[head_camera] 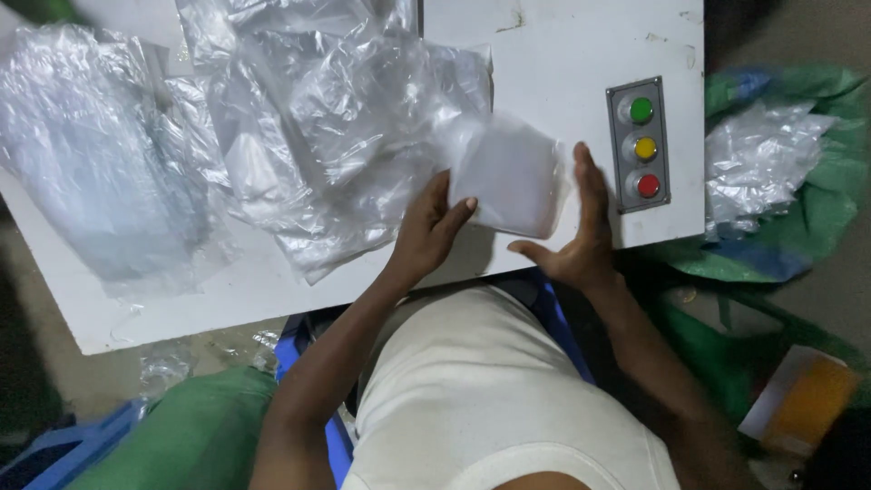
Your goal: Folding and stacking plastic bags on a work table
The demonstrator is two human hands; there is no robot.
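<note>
A small folded clear plastic bag (510, 174) lies on the white table (553, 54) near its front edge. My left hand (426, 231) touches the bag's left side with thumb and fingertips. My right hand (579, 227) rests flat and open against the bag's right edge, fingers pointing away from me. Neither hand has the bag lifted off the table.
A large heap of crumpled clear plastic bags (318, 118) covers the table's left and middle. A grey panel with green, yellow and red buttons (640, 145) sits right of my right hand. More plastic (758, 159) lies on green sacking (817, 209) beyond the table's right edge.
</note>
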